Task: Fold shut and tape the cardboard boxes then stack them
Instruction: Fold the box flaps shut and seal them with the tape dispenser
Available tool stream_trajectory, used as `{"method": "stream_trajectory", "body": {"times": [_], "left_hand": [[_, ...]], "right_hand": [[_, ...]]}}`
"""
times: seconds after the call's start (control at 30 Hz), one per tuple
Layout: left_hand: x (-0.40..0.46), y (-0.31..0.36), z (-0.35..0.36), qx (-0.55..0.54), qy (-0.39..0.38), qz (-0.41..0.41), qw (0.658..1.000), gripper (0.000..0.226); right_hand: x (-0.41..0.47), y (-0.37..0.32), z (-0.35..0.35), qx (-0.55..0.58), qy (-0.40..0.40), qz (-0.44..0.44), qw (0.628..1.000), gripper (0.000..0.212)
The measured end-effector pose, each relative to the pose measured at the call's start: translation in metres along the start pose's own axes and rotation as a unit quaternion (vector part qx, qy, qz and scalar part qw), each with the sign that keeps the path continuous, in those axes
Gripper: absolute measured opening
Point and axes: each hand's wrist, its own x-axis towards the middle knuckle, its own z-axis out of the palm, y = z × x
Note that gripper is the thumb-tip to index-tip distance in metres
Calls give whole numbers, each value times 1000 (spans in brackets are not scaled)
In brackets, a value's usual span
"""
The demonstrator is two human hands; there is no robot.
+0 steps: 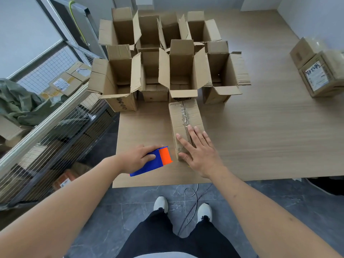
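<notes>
A closed cardboard box with clear tape along its top seam lies near the front of the wooden table. My right hand rests flat on the near end of this box, fingers spread. My left hand grips a blue and orange tape dispenser just left of the box, low over the table. Behind the taped box stand several open cardboard boxes with their flaps up, in two rows.
Two stacked closed boxes sit at the table's far right. A wire mesh cart with parcels and a green bag stands to the left. A cable lies on the grey tiled floor by my feet.
</notes>
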Motion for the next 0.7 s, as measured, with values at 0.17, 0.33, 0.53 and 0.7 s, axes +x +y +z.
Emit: {"method": "stream_trajectory", "body": {"times": [0.17, 0.33, 0.53, 0.7], "left_hand": [[20, 19, 8, -45, -11, -27, 999, 36], [24, 10, 6, 15, -34, -80, 996, 37], [2, -4, -3, -29, 26, -54, 998, 42], [-22, -16, -21, -71, 32, -30, 997, 55]], "right_hand": [[-1, -5, -8, 11, -12, 2, 1000, 67], [6, -20, -10, 37, -23, 52, 998, 70], [21, -51, -12, 12, 4, 118, 993, 58], [16, -45, -23, 5, -30, 69, 997, 83]]}}
